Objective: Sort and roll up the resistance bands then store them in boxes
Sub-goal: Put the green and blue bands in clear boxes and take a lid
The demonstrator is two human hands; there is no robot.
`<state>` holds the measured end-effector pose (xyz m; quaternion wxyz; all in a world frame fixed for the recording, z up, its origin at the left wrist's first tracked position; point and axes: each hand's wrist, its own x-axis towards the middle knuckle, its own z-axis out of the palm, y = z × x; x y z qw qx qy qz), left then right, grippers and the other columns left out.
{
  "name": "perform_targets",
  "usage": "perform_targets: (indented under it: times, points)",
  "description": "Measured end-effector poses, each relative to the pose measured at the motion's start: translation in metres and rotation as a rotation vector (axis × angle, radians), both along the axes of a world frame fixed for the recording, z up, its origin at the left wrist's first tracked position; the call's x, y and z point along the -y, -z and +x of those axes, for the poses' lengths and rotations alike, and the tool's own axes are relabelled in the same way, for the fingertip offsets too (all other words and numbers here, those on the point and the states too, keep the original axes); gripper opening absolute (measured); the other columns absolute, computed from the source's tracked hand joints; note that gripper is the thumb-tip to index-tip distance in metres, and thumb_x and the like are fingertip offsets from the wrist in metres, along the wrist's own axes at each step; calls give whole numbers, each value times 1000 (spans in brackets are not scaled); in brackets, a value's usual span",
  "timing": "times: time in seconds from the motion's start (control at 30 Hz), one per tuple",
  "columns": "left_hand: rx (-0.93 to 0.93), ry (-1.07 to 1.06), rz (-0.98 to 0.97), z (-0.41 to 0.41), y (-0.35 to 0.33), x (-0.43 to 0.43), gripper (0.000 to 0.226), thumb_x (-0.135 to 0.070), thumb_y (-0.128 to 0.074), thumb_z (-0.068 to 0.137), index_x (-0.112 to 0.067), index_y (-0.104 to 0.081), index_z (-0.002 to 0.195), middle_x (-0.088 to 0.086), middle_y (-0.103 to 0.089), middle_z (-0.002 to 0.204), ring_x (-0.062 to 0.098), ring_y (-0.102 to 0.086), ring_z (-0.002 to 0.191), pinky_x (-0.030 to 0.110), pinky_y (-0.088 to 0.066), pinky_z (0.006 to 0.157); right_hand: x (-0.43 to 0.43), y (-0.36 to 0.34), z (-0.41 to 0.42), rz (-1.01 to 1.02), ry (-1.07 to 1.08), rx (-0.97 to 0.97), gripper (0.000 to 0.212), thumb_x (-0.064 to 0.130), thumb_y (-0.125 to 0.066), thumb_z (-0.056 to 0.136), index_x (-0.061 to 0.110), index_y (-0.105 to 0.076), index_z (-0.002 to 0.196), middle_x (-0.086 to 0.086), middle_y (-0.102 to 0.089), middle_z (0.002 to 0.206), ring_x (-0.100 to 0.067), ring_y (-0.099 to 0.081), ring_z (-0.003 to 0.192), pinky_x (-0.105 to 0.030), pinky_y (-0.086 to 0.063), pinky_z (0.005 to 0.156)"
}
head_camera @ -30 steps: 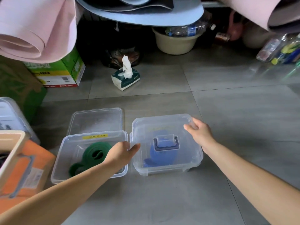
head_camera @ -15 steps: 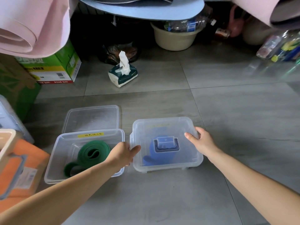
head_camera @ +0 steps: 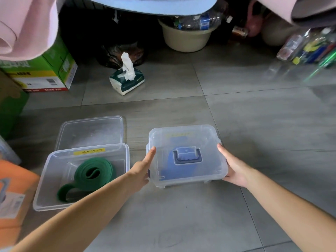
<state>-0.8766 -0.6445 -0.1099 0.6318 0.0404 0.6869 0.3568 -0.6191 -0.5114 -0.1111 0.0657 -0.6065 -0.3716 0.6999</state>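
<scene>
Clasping the lidded box (head_camera: 209,137), apparently: left hand (head_camera: 141,170), right hand (head_camera: 235,170).

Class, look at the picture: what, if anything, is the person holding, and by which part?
The lidded clear box, gripped by its two sides: left hand at its left edge, right hand at its right edge. Its blue handle is untouched.

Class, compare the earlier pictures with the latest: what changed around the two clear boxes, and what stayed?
The right hand slid along the lidded clear plastic box from its far right corner to the near one, which it now grips. The left hand stayed on the box's left edge. The rolled green band stayed in the open clear box.
</scene>
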Motion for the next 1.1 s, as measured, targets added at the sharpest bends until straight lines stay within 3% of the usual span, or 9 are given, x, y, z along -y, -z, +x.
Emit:
perform_targets:
  times: [0.1, 0.2, 0.27, 0.33, 0.43, 0.5, 0.67, 0.9, 1.1]
  points:
    - [-55, -105, 106, 2, 4, 0, 64, -72, -62, 68, -11, -56, 84, 5, -66, 83, 25, -65, 78, 34, -52, 82, 1, 2, -4, 81, 37, -55, 90, 76, -71, 45, 23, -64, 117, -3, -70, 112, -24, -66, 103, -44, -49, 96]
    - [-407, -144, 205, 4, 0, -2, 48, -52, -69, 76, -18, -36, 67, 2, -39, 62, 19, -37, 57, 28, -35, 55, -2, 5, -5, 390, 165, 177, 81, 68, -79, 51, 5, -62, 100, -8, -67, 92, -19, -62, 87, -31, -50, 81]
    - [-552, -158, 301, 9, -4, -2, 30, -34, -69, 82, -15, -48, 89, 0, -52, 84, 16, -50, 72, 29, -42, 63, -1, 2, -8, 590, 108, 274, 56, 46, -73, 76, -5, -60, 95, -25, -58, 84, -16, -50, 76, -27, -37, 67]
    - [-531, -123, 379, 17, -8, 2, 44, -23, -66, 86, -13, -43, 123, -3, -53, 113, 13, -54, 100, 26, -43, 84, 4, -3, -12, 655, 53, 272, 49, 41, -70, 81, -1, -63, 104, -16, -64, 88, -17, -54, 77, -28, -40, 69]
    - [-627, 3, 407, 26, -4, 8, 65, -19, -58, 91, -10, -24, 146, -4, -41, 139, 11, -41, 128, 20, -31, 103, 13, 0, -15, 642, -29, 269, 87, 73, -65, 62, 18, -52, 128, -1, -62, 123, -20, -59, 111, -40, -48, 96]
    - [-677, -1, 407, 29, -5, 8, 63, -18, -55, 93, -12, -23, 147, -2, -38, 146, 13, -36, 133, 20, -27, 106, 13, 9, -12, 641, -44, 262, 106, 85, -58, 51, 22, -45, 135, 0, -55, 135, -21, -54, 122, -45, -44, 102]
    - [-700, -34, 395, 38, -12, 2, 56, -14, -47, 96, -17, -24, 147, -7, -35, 147, 6, -34, 132, 13, -23, 102, 18, -8, -24, 656, -45, 231, 69, 34, -59, 90, 11, -27, 147, -2, -34, 151, -18, -34, 138, -35, -28, 114]
    - [-762, 249, 347, 14, -21, 5, 58, -23, -45, 97, -16, -19, 149, -2, -24, 154, 13, -22, 142, 25, -17, 114, 17, -22, -38, 887, -317, 468, 68, 28, -48, 96, 9, -10, 150, -5, -12, 158, -19, -13, 145, -28, -12, 115]
    - [-835, 324, 134, -79, -41, 29, 64, -26, -55, 92, -15, -24, 147, 9, -35, 149, 24, -38, 133, 29, -33, 102, 35, -52, -125, 1058, -506, 299, 56, 19, -50, 95, 9, -30, 146, 1, -16, 157, -12, -17, 144, -15, -13, 107]
